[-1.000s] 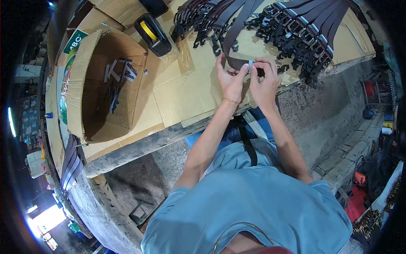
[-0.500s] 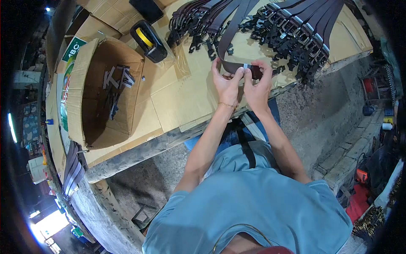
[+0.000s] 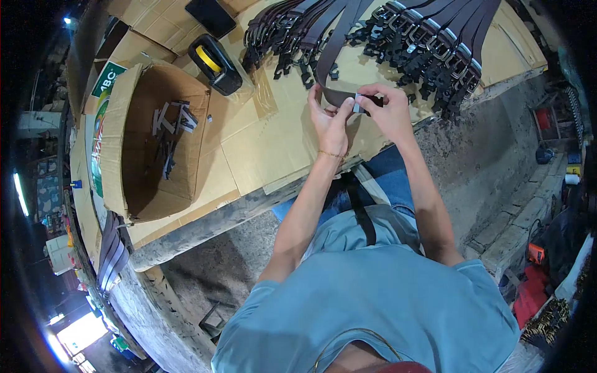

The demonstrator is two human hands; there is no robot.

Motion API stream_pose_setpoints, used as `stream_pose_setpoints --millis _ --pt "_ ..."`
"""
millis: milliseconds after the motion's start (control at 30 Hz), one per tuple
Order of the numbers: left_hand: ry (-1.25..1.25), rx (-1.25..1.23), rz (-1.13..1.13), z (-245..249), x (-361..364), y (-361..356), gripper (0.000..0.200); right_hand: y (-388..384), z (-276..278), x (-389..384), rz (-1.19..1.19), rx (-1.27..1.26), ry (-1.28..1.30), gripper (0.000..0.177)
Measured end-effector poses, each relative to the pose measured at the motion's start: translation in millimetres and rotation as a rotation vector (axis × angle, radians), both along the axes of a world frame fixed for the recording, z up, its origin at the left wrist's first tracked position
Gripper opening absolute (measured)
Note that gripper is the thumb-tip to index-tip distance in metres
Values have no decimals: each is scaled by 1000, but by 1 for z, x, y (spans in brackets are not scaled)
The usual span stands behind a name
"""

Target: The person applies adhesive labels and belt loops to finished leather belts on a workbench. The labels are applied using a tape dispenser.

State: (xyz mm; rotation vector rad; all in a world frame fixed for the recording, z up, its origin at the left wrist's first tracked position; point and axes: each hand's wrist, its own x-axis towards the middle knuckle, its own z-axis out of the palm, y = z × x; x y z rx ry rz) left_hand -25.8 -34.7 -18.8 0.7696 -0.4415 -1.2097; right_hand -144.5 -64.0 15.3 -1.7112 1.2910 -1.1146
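Note:
A dark brown belt strap point(image 3: 333, 55) runs down from the top of the cardboard-covered table and curls at its near end. My left hand point(image 3: 331, 124) is closed on the strap at this curl. Close on its right, my right hand point(image 3: 387, 112) pinches the strap end beside a small light-coloured band point(image 3: 357, 103). The thumbs point toward each other at the band. Fingers partly hide the strap end. Beyond my hands lie belts with buckles and black hooks, one bundle point(image 3: 298, 28) to the left of the strap and another point(image 3: 429, 46) to the right.
An open cardboard box point(image 3: 115, 149) with several flat pieces inside stands on the left. Behind it are a black tape dispenser point(image 3: 227, 79) with yellow tape and a dark phone-like object point(image 3: 210, 15). The table's near edge point(image 3: 205, 225) runs diagonally below my hands.
My right hand has turned and shifted slightly right, its fingers now pinching by the band. The band shows more openly between my hands. My left hand has barely moved.

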Motion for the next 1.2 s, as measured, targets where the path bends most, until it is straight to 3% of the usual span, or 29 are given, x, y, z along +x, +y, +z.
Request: stream_pose_setpoints --millis 133,200,433,800,933,1200 --pt "102 22 -32 2 2 1 79 -10 -5 -1 18 82 -52 15" --pt "-146 -68 -28 -5 0 0 82 -12 -3 -4 9 94 -17 15" --pt "-198 -96 -85 4 -1 4 85 -15 9 -9 -6 280 54 18" --pt "-102 -151 -112 -2 -2 2 96 -17 -2 -9 9 239 -20 18" --pt "-257 -113 -82 2 -6 2 97 -3 7 -10 -54 172 26 16" --pt "-316 -64 -130 2 -5 6 92 -3 18 -30 250 211 154 18"
